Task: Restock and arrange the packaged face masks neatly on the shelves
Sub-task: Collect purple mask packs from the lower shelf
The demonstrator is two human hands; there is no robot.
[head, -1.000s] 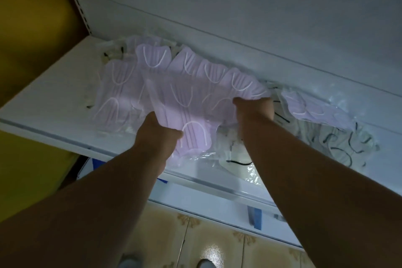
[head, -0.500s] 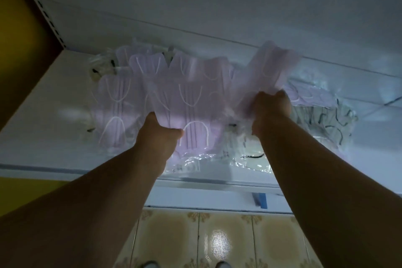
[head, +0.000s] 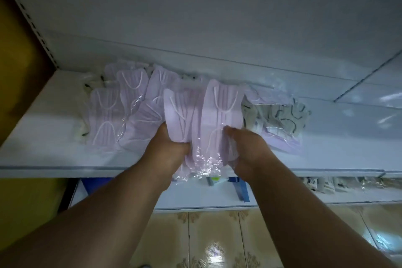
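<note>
The white shelf [head: 43,137] carries your loose spread of lilac mask packs [head: 104,115], which lies left of your fingers. Between your palms stands the gathered bundle of packs [head: 204,128], upright so its edges square up. Your left hand [head: 167,150] and right hand [head: 248,150] curl around its sides, clamping it.

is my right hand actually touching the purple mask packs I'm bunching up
Touching. The head view shows the right hand gripping the bunched purple mask packs, fingers curled into the clear wrap.
</note>
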